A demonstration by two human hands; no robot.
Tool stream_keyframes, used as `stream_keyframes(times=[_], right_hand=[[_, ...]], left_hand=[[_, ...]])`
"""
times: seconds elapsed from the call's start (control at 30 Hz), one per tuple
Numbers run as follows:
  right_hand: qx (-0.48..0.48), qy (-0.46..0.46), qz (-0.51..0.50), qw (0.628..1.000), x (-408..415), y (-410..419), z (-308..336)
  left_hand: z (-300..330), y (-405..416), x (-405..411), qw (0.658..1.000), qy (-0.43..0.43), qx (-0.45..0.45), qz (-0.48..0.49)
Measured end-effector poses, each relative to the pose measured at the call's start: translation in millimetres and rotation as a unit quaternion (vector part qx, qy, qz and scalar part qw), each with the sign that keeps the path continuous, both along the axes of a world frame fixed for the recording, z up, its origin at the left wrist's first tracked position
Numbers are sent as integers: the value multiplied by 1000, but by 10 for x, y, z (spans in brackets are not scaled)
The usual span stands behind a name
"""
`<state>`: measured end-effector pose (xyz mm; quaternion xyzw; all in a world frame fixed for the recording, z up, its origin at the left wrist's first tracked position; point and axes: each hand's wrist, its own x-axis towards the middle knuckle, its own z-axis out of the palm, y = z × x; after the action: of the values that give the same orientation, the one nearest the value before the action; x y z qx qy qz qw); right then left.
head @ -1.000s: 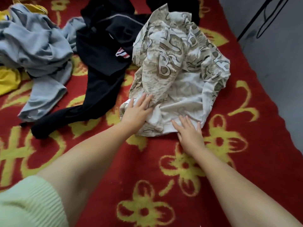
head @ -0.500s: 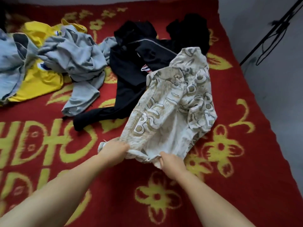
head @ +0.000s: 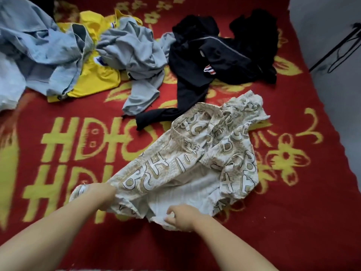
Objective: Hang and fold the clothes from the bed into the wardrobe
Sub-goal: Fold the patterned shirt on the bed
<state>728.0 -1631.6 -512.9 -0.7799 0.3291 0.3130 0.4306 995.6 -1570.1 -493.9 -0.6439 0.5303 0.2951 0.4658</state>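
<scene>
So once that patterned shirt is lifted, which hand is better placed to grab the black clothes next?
Probably the right hand. Both hands grip the patterned shirt's near hem, but the black clothes lie beyond on the right half of the bed; the left hand sits nearer the grey pile.

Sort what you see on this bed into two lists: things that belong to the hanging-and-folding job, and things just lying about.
Part of the job:
patterned shirt, gripped by the left hand and right hand
black jacket
grey top
yellow shirt
blue shirt

Just lying about:
red blanket
black cables by the wall
</scene>
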Motion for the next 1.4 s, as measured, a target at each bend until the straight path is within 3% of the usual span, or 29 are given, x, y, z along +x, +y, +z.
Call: stream_keyframes(times=[0.07, 0.17, 0.23, 0.33, 0.4, 0.47, 0.53, 0.6, 0.7, 0.8, 0.9, 1.0, 1.07, 1.1, 1.17, 1.23, 1.27, 1.33, 1.4], right_hand=[[-29, -31, -88, 995, 14, -98, 42], [-164, -63, -222, 959, -156, -464, 56], [-238, -37, -292, 925, -385, -741, 52], [-277, 19, -361, 890, -725, -1087, 9], [-301, 33, -309, 902, -801, -1235, -36], [-326, 40, -185, 926, -758, -1325, -142], [-340, 60, -111, 932, -692, -1423, -291], [-338, 71, -132, 929, -665, -1566, -401], [-300, 28, -257, 918, -711, -1772, -423], [-247, -21, -321, 914, -900, -1881, -293], [-98, -44, -416, 903, -1091, -1944, -160], [89, 115, -211, 967, -1147, -1910, -83], [144, 239, -107, 954, -1056, -1925, -10], [123, 244, -87, 958, -966, -1964, 18], [-57, 200, -58, 976, -716, -2118, 85], [-232, 96, -145, 957, -510, -2327, 80], [-277, 52, -182, 942, -408, -2409, 37], [-277, 44, -178, 943, -246, -2488, -54], [-249, 73, -159, 953, -148, -2485, -214]], left_hand=[[62, -137, -34, 999, 16, 0, -29], [104, -532, -263, 992, 107, -46, -43], [99, -856, -539, 977, 176, -108, -45], [42, -1312, -1100, 946, 243, -207, -60], [-43, -1542, -1441, 918, 249, -298, -84], [-174, -1699, -1635, 907, 229, -345, -83], [-301, -1813, -1681, 925, 205, -310, -80], [-443, -1896, -1641, 943, 190, -254, -104], [-528, -1848, -1443, 960, 155, -214, -92], [-528, -1704, -1214, 969, 153, -192, -40], [-429, -1659, -1080, 972, 186, -133, 48], [-362, -1634, -994, 985, 169, 0, 33], [-333, -1620, -936, 983, 160, 77, 48], [-322, -1626, -914, 983, 166, 56, 59], [-308, -1676, -868, 965, 186, -130, 135], [-302, -1783, -898, 896, 180, -337, 225], [-332, -1842, -931, 871, 173, -384, 252], [-397, -1930, -1081, 869, 161, -376, 277], [-494, -1956, -1238, 894, 148, -325, 271]])
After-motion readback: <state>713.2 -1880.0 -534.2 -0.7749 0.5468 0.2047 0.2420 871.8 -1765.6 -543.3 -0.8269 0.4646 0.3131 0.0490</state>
